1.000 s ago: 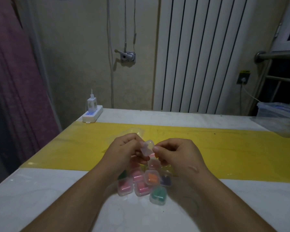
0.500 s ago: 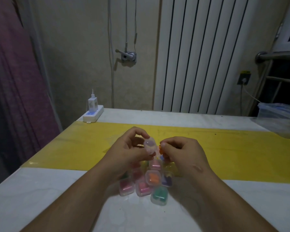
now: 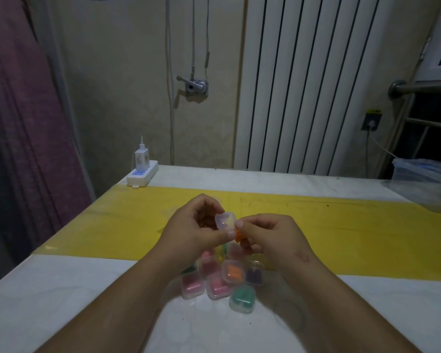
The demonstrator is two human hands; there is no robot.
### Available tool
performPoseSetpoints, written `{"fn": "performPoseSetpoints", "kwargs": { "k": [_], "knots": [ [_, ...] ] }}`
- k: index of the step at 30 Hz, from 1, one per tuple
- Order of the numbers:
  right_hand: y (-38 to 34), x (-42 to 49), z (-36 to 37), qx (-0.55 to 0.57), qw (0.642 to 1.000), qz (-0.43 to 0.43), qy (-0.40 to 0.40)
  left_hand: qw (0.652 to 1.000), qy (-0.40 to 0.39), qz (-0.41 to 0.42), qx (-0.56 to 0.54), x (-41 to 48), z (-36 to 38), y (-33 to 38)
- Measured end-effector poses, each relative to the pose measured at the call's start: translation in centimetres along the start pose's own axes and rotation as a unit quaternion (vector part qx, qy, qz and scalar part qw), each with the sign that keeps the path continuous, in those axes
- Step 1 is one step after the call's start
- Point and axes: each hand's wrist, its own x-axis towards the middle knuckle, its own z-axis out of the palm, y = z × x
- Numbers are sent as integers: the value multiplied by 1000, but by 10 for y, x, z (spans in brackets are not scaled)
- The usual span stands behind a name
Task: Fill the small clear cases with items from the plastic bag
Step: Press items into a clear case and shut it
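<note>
My left hand point(image 3: 196, 225) holds a small clear case point(image 3: 225, 220) between thumb and fingers above the table. My right hand point(image 3: 270, 235) pinches a small orange item point(image 3: 238, 234) right beside the case's lower edge. Below my hands lies a cluster of several small clear cases with coloured items inside: pink ones point(image 3: 192, 286), an orange one point(image 3: 233, 272), a purple one point(image 3: 253, 275) and a green one point(image 3: 242, 298). A flat clear plastic bag point(image 3: 169, 212) shows past my left hand, mostly hidden.
A yellow strip point(image 3: 341, 225) runs across the white table point(image 3: 61, 301). A white power strip with a charger point(image 3: 142, 171) sits at the far left corner. A clear plastic container point(image 3: 425, 179) stands at the far right. A radiator point(image 3: 316, 85) covers the wall behind.
The clear case has risen a little in my left hand. An orange item has come into view in my right fingertips and sits against the case.
</note>
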Motion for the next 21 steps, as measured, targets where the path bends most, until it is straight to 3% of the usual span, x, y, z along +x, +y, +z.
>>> {"fn": "performPoseSetpoints", "kwargs": {
  "k": [7,12,21],
  "knots": [
    [2,3,3,-19,1000,-2,25,998,20,20,53,0,1,0],
    [1,-4,6,50,998,26,-1,997,39,37,56,3,1,-5],
    [1,-1,8,-42,998,11,36,985,56,89,141,3,6,-7]
  ]
}}
